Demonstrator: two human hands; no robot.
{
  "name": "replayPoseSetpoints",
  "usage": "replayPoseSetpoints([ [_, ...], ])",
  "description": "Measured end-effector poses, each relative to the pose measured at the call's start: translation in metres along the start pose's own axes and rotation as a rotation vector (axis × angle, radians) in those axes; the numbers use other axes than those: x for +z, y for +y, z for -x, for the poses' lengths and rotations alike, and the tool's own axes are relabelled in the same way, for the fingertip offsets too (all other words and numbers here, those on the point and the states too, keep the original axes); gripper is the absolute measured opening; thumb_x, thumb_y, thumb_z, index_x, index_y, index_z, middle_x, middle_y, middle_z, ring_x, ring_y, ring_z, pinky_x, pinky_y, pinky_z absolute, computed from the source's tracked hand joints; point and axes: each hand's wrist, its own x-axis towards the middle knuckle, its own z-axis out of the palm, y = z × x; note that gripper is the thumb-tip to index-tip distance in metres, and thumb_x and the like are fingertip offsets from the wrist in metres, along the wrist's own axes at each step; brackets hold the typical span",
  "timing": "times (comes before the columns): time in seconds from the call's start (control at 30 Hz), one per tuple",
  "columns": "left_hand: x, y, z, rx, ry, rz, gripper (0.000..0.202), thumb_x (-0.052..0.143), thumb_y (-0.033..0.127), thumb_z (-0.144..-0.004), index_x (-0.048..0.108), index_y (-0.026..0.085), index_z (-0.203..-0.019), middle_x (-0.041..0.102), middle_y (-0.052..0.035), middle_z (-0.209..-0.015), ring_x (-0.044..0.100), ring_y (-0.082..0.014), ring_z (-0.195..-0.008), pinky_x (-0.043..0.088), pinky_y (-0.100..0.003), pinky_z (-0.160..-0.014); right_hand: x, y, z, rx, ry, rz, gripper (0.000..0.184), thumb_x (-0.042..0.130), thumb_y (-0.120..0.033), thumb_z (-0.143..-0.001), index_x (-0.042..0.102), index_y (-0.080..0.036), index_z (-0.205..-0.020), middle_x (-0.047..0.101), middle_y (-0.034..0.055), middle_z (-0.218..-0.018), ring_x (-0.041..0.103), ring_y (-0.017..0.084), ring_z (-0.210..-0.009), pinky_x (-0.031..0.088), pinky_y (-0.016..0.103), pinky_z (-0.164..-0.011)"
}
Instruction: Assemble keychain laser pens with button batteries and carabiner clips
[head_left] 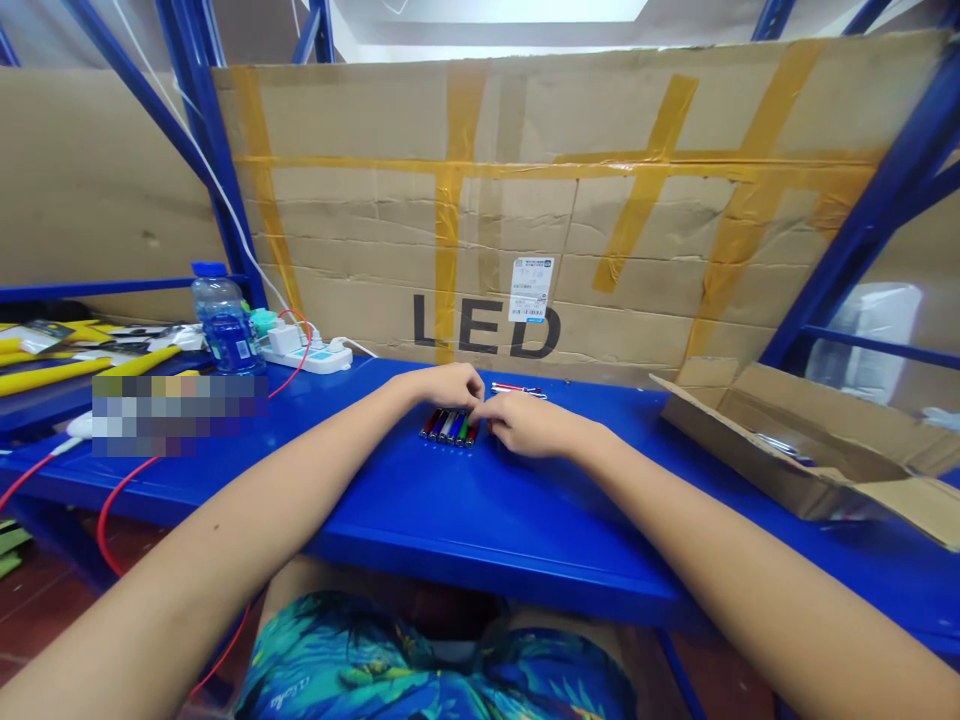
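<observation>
A row of several slim, shiny coloured tubes [450, 428] in red, silver, blue and green lies side by side on the blue table [450, 520]. My left hand [448, 384] is over the far end of the row, its fingers curled down and closed. From the right, my right hand [529, 424] meets it, with thumb and forefinger pinched together at the right end of the row. The fingertips of both hands nearly touch, and whatever is between them is hidden. Just behind my right hand lies a thin red and white item [516, 388] with a looped cord.
An open cardboard box [787, 440] with shiny things inside stands on the right. At the left are a blue-capped bottle [225, 320], a white power strip [322, 358], red cables and yellow-handled items [45, 380]. A tall taped cardboard panel [360, 230] closes off the back.
</observation>
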Motion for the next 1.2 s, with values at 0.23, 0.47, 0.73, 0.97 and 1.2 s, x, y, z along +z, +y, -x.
replayPoseSetpoints([
  [0.23,0.005,0.001,-0.003,0.021,0.047,-0.01,0.015,0.059,0.025,-0.069,0.068,0.015,-0.074,0.064,0.0002,-0.068,0.054,-0.0124,-0.065,0.037,-0.024,-0.059,-0.005,-0.001,0.005,0.01,-0.074,-0.023,0.018,0.05,-0.019,-0.087,0.068,-0.02,-0.09,0.07,0.0047,-0.084,0.059,0.016,-0.071,0.037,0.026,-0.061],
  [0.47,0.007,0.007,-0.005,0.101,0.234,-0.13,0.018,0.054,0.024,-0.077,0.07,0.016,-0.081,0.07,-0.0018,-0.079,0.059,-0.0146,-0.072,0.041,-0.025,-0.064,-0.013,-0.008,0.007,0.159,-0.176,0.05,0.011,0.059,-0.024,-0.081,0.065,-0.02,-0.09,0.066,0.0047,-0.078,0.055,0.017,-0.064,0.033,0.027,-0.056],
  [0.73,0.014,0.01,-0.01,0.194,0.36,-0.278,0.026,0.052,0.024,-0.084,0.073,0.016,-0.095,0.073,-0.0082,-0.097,0.063,-0.019,-0.088,0.043,-0.029,-0.078,-0.047,0.039,0.04,0.362,0.094,-0.106,0.029,0.062,-0.021,-0.07,0.068,-0.016,-0.098,0.069,0.0045,-0.08,0.058,0.017,-0.068,0.04,0.027,-0.062],
  [0.97,0.025,0.024,-0.017,0.248,0.251,-0.383,0.024,0.051,0.018,-0.082,0.073,0.017,-0.092,0.072,-0.008,-0.095,0.062,-0.0196,-0.088,0.043,-0.03,-0.079,-0.043,0.057,0.054,0.367,0.233,-0.085,0.01,0.055,-0.021,-0.072,0.064,-0.017,-0.076,0.066,0.003,-0.073,0.055,0.016,-0.068,0.037,0.027,-0.061],
  [1.2,0.037,0.04,-0.019,0.312,0.195,-0.518,0.021,0.048,0.009,-0.082,0.068,0.014,-0.082,0.067,-0.0104,-0.092,0.06,-0.0193,-0.08,0.043,-0.03,-0.07,-0.034,0.043,0.048,0.27,0.217,-0.217,0.007,0.053,-0.019,-0.072,0.06,-0.017,-0.074,0.062,0.0006,-0.07,0.051,0.014,-0.065,0.036,0.026,-0.059],
])
